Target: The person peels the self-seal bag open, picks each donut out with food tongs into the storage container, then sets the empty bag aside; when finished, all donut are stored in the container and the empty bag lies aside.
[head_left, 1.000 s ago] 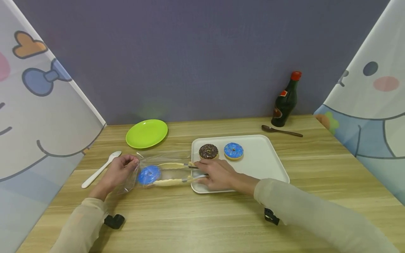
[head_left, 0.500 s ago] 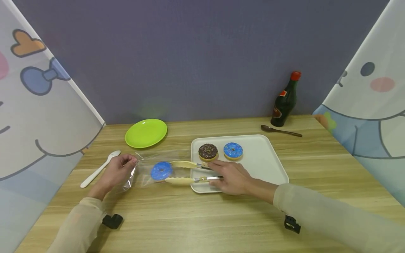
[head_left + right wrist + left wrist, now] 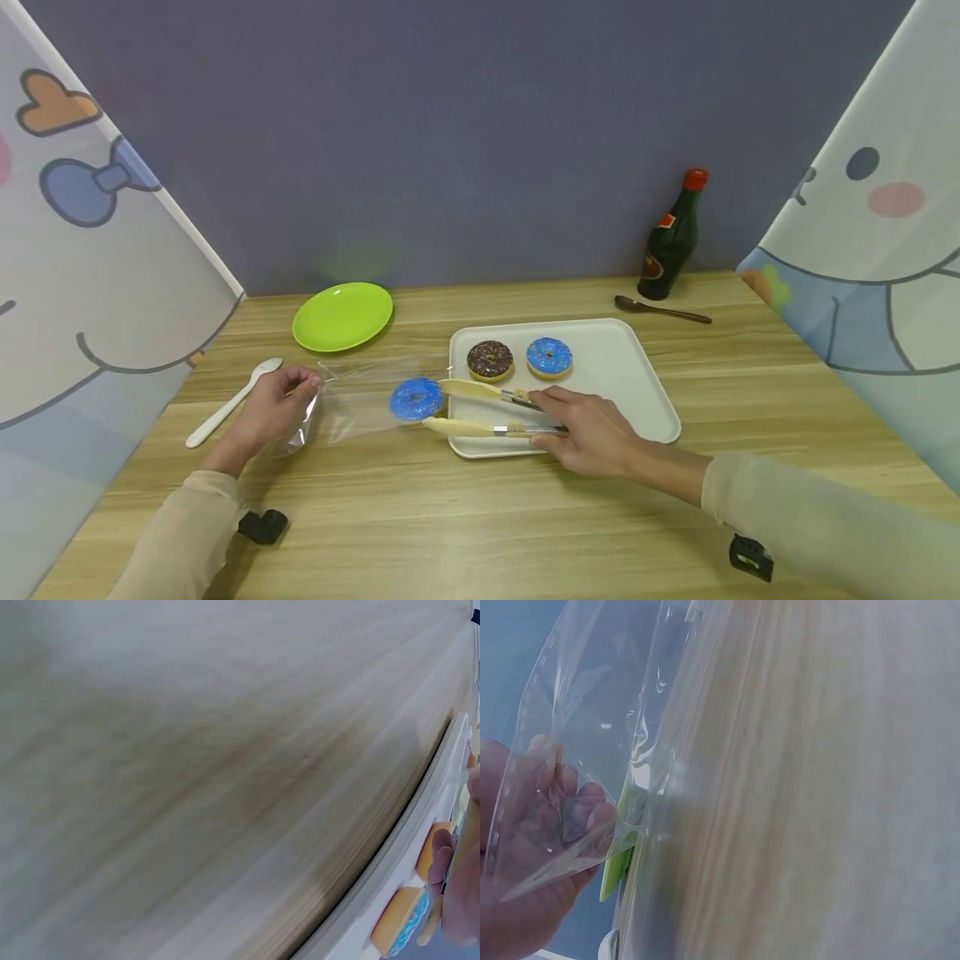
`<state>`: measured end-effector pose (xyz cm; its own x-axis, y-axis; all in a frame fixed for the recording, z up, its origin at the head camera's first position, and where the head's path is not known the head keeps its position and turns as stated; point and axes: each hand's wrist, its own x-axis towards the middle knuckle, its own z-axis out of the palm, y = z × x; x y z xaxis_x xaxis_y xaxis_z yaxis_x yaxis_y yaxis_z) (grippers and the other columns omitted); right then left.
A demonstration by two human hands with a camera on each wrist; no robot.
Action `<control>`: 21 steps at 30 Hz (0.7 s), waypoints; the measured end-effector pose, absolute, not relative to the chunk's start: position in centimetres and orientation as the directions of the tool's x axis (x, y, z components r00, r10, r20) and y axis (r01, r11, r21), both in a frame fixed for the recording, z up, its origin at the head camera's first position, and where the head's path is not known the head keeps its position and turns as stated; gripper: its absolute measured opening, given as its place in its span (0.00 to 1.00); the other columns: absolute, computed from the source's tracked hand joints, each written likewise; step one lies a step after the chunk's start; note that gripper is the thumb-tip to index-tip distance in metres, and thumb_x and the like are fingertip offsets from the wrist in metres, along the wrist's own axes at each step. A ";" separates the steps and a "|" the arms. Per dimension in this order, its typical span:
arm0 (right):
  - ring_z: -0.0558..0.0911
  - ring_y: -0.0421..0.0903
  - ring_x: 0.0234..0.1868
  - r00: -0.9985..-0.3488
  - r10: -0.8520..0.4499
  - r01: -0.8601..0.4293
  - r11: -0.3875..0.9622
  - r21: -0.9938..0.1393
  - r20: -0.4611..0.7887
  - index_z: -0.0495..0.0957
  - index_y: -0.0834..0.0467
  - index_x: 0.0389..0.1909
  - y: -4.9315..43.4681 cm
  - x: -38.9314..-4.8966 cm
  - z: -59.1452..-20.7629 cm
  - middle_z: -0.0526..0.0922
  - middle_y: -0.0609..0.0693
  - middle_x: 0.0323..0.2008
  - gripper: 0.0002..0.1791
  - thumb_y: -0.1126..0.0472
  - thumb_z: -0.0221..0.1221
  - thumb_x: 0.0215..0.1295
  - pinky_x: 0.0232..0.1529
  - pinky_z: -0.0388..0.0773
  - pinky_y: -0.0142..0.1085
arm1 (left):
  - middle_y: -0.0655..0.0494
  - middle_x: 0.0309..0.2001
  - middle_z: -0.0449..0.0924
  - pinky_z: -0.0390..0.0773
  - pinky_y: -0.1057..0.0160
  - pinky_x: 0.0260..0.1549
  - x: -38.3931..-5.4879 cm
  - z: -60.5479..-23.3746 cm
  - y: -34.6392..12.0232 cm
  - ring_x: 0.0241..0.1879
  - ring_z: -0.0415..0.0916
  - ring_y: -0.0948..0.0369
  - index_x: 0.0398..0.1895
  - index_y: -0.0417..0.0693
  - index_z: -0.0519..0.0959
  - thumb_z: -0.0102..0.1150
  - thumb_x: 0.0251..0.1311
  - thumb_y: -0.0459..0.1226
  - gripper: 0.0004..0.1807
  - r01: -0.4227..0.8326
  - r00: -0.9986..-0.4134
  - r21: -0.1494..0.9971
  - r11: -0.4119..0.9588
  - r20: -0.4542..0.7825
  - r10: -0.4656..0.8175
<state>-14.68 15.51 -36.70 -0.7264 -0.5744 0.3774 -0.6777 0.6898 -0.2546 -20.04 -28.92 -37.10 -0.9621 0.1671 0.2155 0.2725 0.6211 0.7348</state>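
My left hand point(image 3: 273, 408) pinches the closed left end of a clear plastic bag point(image 3: 352, 408) that lies stretched over the wooden table; in the left wrist view the fingers show through the film. A pair of tongs with cream tips point(image 3: 465, 427) is held in my right hand point(image 3: 588, 429), above the white tray point(image 3: 630, 367). Between the tips of the tongs sits a blue-iced donut point(image 3: 414, 401), at the right end of the bag, just left of the tray. On the tray lie a chocolate sprinkled donut point(image 3: 490, 359) and a second blue donut point(image 3: 550, 356).
A green plate point(image 3: 342, 317) stands at the back left, with a white spoon point(image 3: 232, 404) left of my hand. Behind the tray on the right are a dark wooden spoon point(image 3: 660, 309) and a green bottle point(image 3: 671, 242) with a red cap. A grey wall rises behind.
My right hand has moved right with the tongs, drawing the blue donut along the bag from its left end to its right end. The left hand stays nearly in place.
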 end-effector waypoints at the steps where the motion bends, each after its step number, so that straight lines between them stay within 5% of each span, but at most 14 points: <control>1: 0.82 0.46 0.38 -0.725 -0.572 -0.678 0.689 -0.256 0.384 0.76 0.60 0.56 15.8 -14.5 -36.7 0.79 0.52 0.51 0.28 0.50 0.66 0.57 0.29 0.78 0.38 | 0.48 0.28 0.75 0.72 0.67 0.24 -20.0 -37.1 -28.9 0.27 0.70 0.63 0.37 0.31 0.76 0.49 0.70 0.35 0.13 0.271 -0.963 0.736 0.620 0.213 0.168; 7: 0.79 0.38 0.31 -0.736 -0.539 -0.661 0.703 -0.263 0.408 0.77 0.60 0.54 17.7 -13.6 -36.9 0.80 0.49 0.49 0.28 0.50 0.68 0.55 0.26 0.75 0.34 | 0.48 0.30 0.76 0.73 0.69 0.29 -20.0 -37.0 -29.0 0.30 0.71 0.63 0.37 0.32 0.76 0.49 0.70 0.35 0.12 0.279 -0.960 0.716 0.640 0.215 0.178; 12: 0.66 0.28 0.21 -0.723 -0.526 -0.668 0.697 -0.261 0.447 0.77 0.61 0.54 19.3 -12.5 -37.0 0.80 0.47 0.46 0.29 0.52 0.69 0.53 0.21 0.67 0.29 | 0.49 0.31 0.77 0.72 0.72 0.32 -19.8 -36.8 -29.1 0.31 0.72 0.64 0.36 0.33 0.77 0.50 0.70 0.35 0.12 0.295 -0.955 0.680 0.671 0.237 0.180; 21: 0.64 0.27 0.21 -0.734 -0.497 -0.659 0.686 -0.309 0.464 0.75 0.66 0.56 22.7 -10.2 -37.4 0.79 0.49 0.48 0.31 0.58 0.70 0.51 0.24 0.66 0.25 | 0.51 0.29 0.76 0.72 0.72 0.32 -19.8 -36.8 -29.1 0.29 0.71 0.64 0.34 0.34 0.77 0.51 0.68 0.33 0.09 0.334 -0.940 0.645 0.688 0.279 0.195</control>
